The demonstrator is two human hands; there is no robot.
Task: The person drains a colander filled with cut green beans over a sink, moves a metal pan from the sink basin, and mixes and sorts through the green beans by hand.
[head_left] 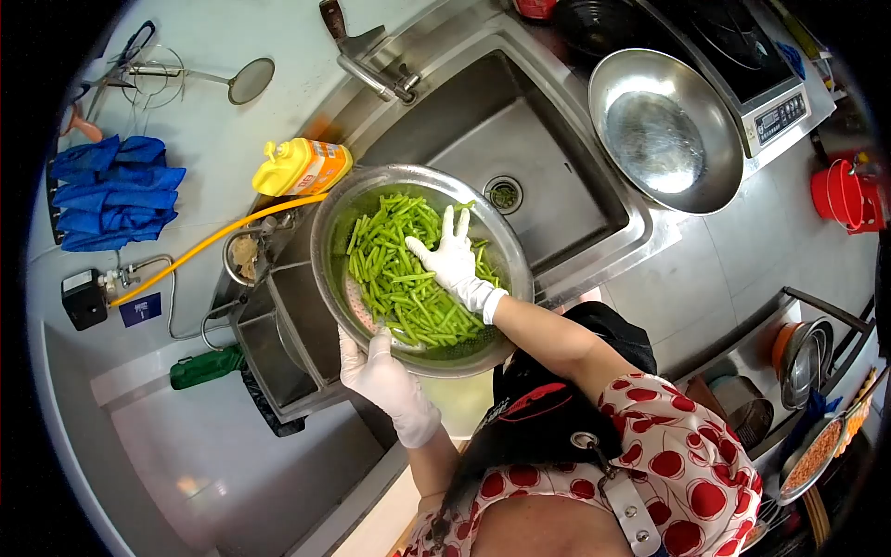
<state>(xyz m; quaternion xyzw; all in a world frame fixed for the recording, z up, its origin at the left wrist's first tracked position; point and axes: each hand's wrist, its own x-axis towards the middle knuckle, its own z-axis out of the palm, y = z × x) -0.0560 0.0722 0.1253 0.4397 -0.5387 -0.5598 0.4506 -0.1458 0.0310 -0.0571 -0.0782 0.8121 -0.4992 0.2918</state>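
Observation:
A large steel bowl (516, 252) is held over the near left edge of the sink, filled with cut green beans (394, 269). My left hand (390, 385), in a white glove, grips the bowl's near rim, thumb on the inner side. On top of the beans lies my right hand (452, 260), also gloved in white, its fingers spread apart. Under the beans at the left, a pinkish patch of the bowl's inside shows.
Beyond the bowl is the steel sink (520, 139) with its faucet (376, 79). A wide pan (664, 130) stands right of it, near a cooktop (724, 46). A yellow bottle (306, 167), orange hose (213, 243) and blue cloths (116, 190) are at the left.

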